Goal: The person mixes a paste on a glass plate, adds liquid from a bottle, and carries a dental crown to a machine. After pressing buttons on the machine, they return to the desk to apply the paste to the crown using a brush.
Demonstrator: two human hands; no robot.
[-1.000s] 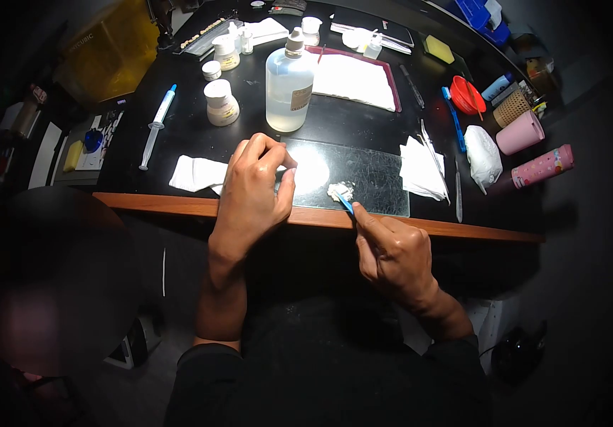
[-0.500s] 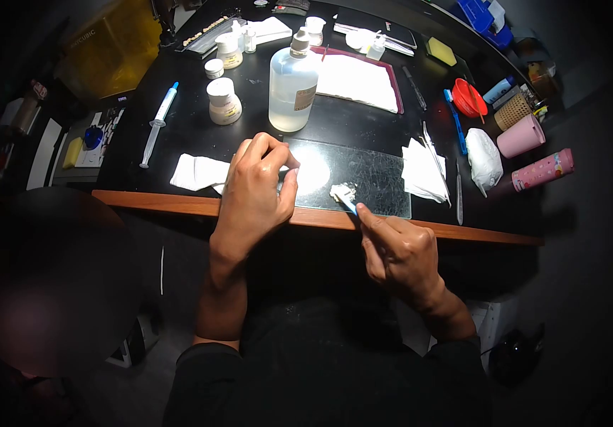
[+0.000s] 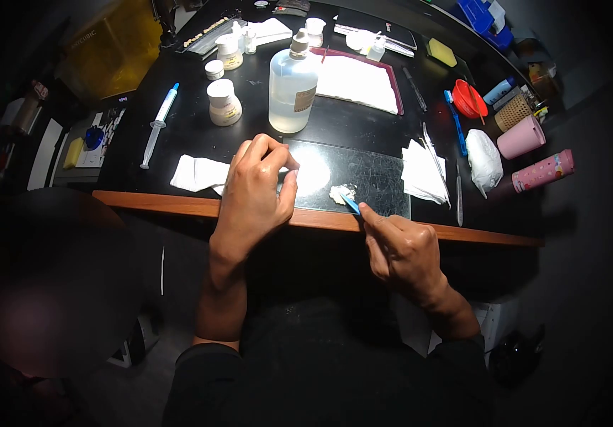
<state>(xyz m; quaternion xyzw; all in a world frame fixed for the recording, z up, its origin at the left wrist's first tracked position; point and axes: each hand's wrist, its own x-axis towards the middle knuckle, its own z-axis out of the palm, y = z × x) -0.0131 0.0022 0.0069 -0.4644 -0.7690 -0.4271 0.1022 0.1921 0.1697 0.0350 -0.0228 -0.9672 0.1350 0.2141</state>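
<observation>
A scratched glass plate [image 3: 377, 171] lies at the table's front edge, with a small heap of white paste [image 3: 340, 193] on it. My right hand [image 3: 406, 252] is closed around a thin blue spatula [image 3: 350, 203], index finger stretched along it, its tip in the paste. My left hand [image 3: 256, 188] rests curled at the plate's left end, thumb and fingers drawn together; whatever they hold is hidden. Beside that hand lies a folded white tissue [image 3: 196, 173]. A large clear bottle of liquid [image 3: 291, 99] stands upright just beyond it.
White tissues [image 3: 420, 171] with tweezers [image 3: 434, 160] on top lie at the plate's right end. Lidded jars [image 3: 224, 107] and a syringe [image 3: 159, 124] are to the left. Farther back is a maroon tray [image 3: 397, 92]. A red bowl [image 3: 469, 98] and pink cup [image 3: 522, 136] stand right.
My right hand has shifted slightly right and down, and the spatula has turned so its blue side shows more. The paste's shape differs a little. My left hand stays in place.
</observation>
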